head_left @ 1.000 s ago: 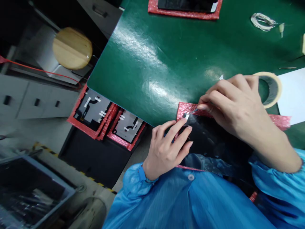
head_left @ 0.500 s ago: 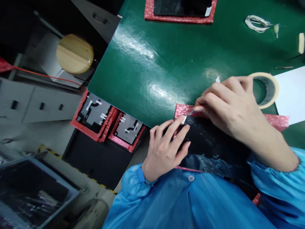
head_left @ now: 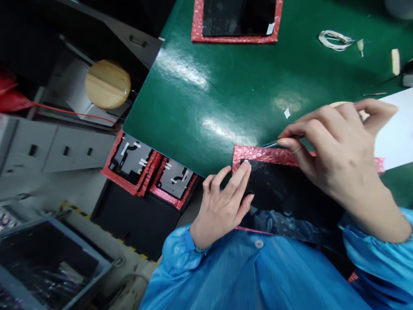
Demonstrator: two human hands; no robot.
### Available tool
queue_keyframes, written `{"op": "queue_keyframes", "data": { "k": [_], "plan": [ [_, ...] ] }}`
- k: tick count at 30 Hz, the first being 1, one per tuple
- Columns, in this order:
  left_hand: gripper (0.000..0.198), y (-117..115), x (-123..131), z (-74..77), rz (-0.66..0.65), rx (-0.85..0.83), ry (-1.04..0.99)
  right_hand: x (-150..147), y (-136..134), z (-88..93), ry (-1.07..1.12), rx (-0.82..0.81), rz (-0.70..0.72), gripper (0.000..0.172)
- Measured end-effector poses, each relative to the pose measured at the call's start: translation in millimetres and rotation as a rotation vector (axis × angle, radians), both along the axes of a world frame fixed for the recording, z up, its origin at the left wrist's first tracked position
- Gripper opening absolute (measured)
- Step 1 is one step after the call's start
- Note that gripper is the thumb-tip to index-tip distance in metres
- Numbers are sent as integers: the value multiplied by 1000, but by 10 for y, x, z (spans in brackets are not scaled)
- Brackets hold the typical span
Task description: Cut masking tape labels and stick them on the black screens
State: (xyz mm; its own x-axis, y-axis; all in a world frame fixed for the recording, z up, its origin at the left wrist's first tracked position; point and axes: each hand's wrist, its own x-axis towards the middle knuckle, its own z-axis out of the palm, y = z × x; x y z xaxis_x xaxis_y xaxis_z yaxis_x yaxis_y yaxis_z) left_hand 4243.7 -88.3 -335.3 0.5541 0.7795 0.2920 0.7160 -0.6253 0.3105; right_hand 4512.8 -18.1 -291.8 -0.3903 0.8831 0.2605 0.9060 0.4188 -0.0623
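In front of me a black glossy panel (head_left: 284,189) lies on a red bubble-wrap sheet (head_left: 248,152) at the table's near edge. My left hand (head_left: 222,200) rests with fingers stretched over the panel's upper left corner. Its fingertips touch a small white piece (head_left: 247,162), mostly covered by them. Between thumb and fingers, my right hand (head_left: 335,150) pinches slim metal tweezers (head_left: 270,144), their tip pointing left just above the wrap's upper edge. Crinkled clear film (head_left: 284,221) runs along the panel's near side.
Another black panel (head_left: 238,17) on red wrap is at the far side of the green table (head_left: 180,107). A white scrap (head_left: 287,113), coiled cable (head_left: 335,40) and white sheet (head_left: 395,129) lie there. Wrapped panels (head_left: 174,178) sit below the table's left edge, near a round stool (head_left: 108,84).
My right hand with the tweezers has drawn back up and right from the panel's corner. My left fingers now cover more of the white piece. The view has shifted slightly.
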Motion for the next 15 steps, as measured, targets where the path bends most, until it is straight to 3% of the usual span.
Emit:
{"op": "queue_keyframes", "data": {
  "k": [3, 6, 15],
  "plan": [
    [48, 29, -4, 53, -30, 23, 31, 133, -124, -7, 76, 142, 55, 16],
    [49, 38, -5, 104, -22, -9, 106, 234, -296, 7, 117, 84, 56, 6],
    [51, -10, 5, 144, -38, -27, 105, 255, -959, -118, 175, -33, -90, 9]
  ]
}}
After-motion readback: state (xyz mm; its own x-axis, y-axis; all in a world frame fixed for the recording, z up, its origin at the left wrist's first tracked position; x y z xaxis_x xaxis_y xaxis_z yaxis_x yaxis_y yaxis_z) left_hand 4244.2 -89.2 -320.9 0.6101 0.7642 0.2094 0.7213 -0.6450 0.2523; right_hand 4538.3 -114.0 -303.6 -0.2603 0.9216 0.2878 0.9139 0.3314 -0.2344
